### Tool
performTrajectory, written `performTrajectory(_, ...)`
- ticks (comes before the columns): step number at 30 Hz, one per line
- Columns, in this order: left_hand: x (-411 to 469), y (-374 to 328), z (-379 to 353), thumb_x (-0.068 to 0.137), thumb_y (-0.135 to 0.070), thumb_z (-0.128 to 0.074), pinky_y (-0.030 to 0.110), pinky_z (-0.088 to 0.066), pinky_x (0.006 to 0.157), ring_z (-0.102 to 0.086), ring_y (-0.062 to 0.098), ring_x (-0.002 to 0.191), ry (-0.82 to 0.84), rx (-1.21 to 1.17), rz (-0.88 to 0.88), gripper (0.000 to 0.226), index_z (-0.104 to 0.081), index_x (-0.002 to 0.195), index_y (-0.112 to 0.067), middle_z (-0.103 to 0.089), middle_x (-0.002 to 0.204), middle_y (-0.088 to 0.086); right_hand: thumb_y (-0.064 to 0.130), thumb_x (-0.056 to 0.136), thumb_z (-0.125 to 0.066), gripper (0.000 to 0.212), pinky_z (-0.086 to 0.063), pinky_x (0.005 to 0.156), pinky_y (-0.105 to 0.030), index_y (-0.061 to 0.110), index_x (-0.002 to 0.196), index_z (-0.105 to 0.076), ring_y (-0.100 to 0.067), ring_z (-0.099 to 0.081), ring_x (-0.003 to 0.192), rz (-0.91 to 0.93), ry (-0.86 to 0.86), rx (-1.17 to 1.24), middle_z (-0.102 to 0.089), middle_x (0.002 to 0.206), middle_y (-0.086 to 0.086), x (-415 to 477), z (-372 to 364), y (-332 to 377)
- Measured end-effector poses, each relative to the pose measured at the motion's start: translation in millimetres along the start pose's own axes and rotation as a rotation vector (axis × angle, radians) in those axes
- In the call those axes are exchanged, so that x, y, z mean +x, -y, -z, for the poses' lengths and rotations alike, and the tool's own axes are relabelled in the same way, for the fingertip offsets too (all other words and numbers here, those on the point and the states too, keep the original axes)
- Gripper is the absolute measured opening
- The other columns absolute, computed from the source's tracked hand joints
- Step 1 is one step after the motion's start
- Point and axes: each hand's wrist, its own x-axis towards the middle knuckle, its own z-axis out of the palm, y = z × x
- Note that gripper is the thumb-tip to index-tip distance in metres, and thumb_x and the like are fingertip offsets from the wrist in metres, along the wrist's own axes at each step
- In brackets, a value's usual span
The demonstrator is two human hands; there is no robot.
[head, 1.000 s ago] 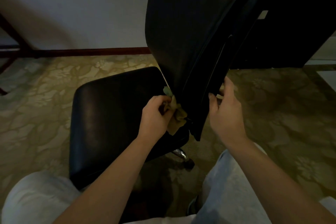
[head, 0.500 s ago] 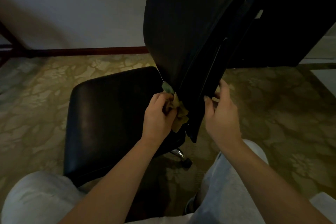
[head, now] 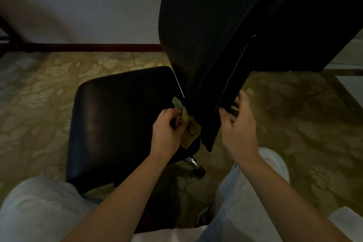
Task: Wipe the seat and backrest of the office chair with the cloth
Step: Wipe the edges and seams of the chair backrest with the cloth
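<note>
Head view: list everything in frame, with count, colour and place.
seat: 1, black, centre-left
backrest: 1, black, top centre, rising behind the seat
cloth: 1, yellow-green, bunched against the backrest's lower end
chrome leg: 1, silver, under the seat
caster: 1, black, on the carpet at the leg's end
carpet: 1, olive with a pale pattern, the floor
wall: 1, off-white, top left
skirting board: 1, dark red-brown, foot of the wall
dark furniture: 1, black, top right, type unclear
trouser legs: 2, light grey, bottom
left hand: 1, bare, grips the cloth
right hand: 1, bare, holds the backrest's lower edge
</note>
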Motion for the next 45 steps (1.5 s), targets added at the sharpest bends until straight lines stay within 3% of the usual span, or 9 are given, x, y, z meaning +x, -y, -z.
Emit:
performTrajectory(6, 12, -21, -2, 0.089, -0.008, -0.073, 0.012, -0.051, 0.088, -0.060, -0.001, 0.104, 0.001, -0.001, -0.087, 0.040, -0.056, 0.104, -0.041, -0.060, 0.115, -0.005, 0.014, 0.100, -0.057, 0.054, -0.043, 0.086, -0.002, 0.034, 0.145, -0.037, 0.008, -0.055, 0.113, -0.021, -0.023, 0.000, -0.057, 0.126, 0.011, -1, -1, -1)
performTrajectory(10, 10, -13, -10, 0.088, -0.009, -0.074, 0.006, -0.047, 0.086, -0.055, -0.007, 0.102, 0.006, 0.049, -0.027, 0.035, -0.058, 0.110, -0.031, -0.053, 0.115, -0.011, 0.015, 0.101, -0.057, 0.052, -0.050, 0.094, -0.016, 0.035, 0.145, -0.037, 0.000, -0.057, 0.117, -0.016, -0.022, -0.022, -0.057, 0.131, 0.008, -2, -2, -3)
performTrajectory(13, 9, -6, -13, 0.087, -0.009, -0.075, 0.010, -0.049, 0.088, -0.055, -0.003, 0.104, 0.013, 0.057, -0.009, 0.034, -0.062, 0.117, -0.019, -0.052, 0.119, -0.009, 0.016, 0.101, -0.056, 0.053, -0.050, 0.094, -0.014, 0.027, 0.149, -0.037, -0.002, -0.056, 0.119, -0.019, -0.018, -0.041, -0.056, 0.133, 0.006, -2, -3, -5)
performTrajectory(16, 7, -3, -15, 0.087, -0.008, -0.075, 0.008, -0.049, 0.087, -0.054, -0.006, 0.104, 0.029, 0.038, 0.001, 0.033, -0.062, 0.114, -0.022, -0.051, 0.116, -0.014, 0.016, 0.100, -0.057, 0.053, -0.049, 0.093, -0.011, 0.025, 0.149, -0.038, -0.001, -0.057, 0.118, -0.009, -0.002, -0.047, -0.057, 0.132, 0.006, -2, -1, -7)
performTrajectory(25, 0, 5, -32, 0.084, -0.003, -0.075, 0.012, -0.053, 0.081, -0.056, -0.007, 0.098, -0.019, -0.074, 0.095, 0.037, -0.056, 0.105, -0.027, -0.050, 0.110, -0.014, 0.009, 0.098, -0.060, 0.058, -0.056, 0.095, -0.032, 0.025, 0.148, -0.037, -0.008, -0.056, 0.121, -0.012, -0.006, -0.033, -0.053, 0.136, 0.003, -2, -6, -11)
performTrajectory(28, 0, 12, -44, 0.084, -0.003, -0.074, 0.019, -0.056, 0.083, -0.060, 0.002, 0.099, -0.005, -0.078, 0.164, 0.037, -0.054, 0.104, -0.028, -0.056, 0.111, -0.006, 0.008, 0.097, -0.059, 0.060, -0.055, 0.096, -0.036, 0.025, 0.149, -0.036, -0.010, -0.056, 0.122, 0.002, -0.025, -0.037, -0.052, 0.137, 0.003, -2, -8, -11)
performTrajectory(33, 3, 27, -51, 0.089, -0.003, -0.069, 0.021, -0.053, 0.086, -0.064, 0.011, 0.107, 0.122, 0.040, 0.296, 0.033, -0.061, 0.116, -0.021, -0.065, 0.114, -0.004, 0.009, 0.097, -0.061, 0.062, -0.056, 0.095, -0.035, 0.024, 0.150, -0.034, -0.010, -0.057, 0.120, 0.001, -0.003, -0.032, -0.054, 0.135, 0.001, -1, -4, -13)
performTrajectory(36, -6, 25, -35, 0.092, -0.007, -0.070, 0.008, -0.052, 0.077, -0.064, -0.001, 0.097, 0.138, -0.028, 0.247, 0.028, -0.061, 0.108, -0.028, -0.065, 0.108, -0.011, 0.010, 0.096, -0.062, 0.063, -0.055, 0.095, -0.029, 0.024, 0.151, -0.033, -0.007, -0.057, 0.118, 0.004, 0.001, -0.041, -0.055, 0.133, 0.002, -1, -3, -13)
performTrajectory(45, -2, 5, -24, 0.090, -0.010, -0.074, 0.012, -0.054, 0.082, -0.064, 0.006, 0.102, 0.049, -0.100, 0.136, 0.028, -0.061, 0.109, -0.026, -0.064, 0.113, -0.002, 0.011, 0.096, -0.063, 0.062, -0.054, 0.091, -0.019, 0.024, 0.150, -0.035, -0.006, -0.059, 0.116, 0.014, -0.001, -0.026, -0.057, 0.130, 0.002, -2, -2, -12)
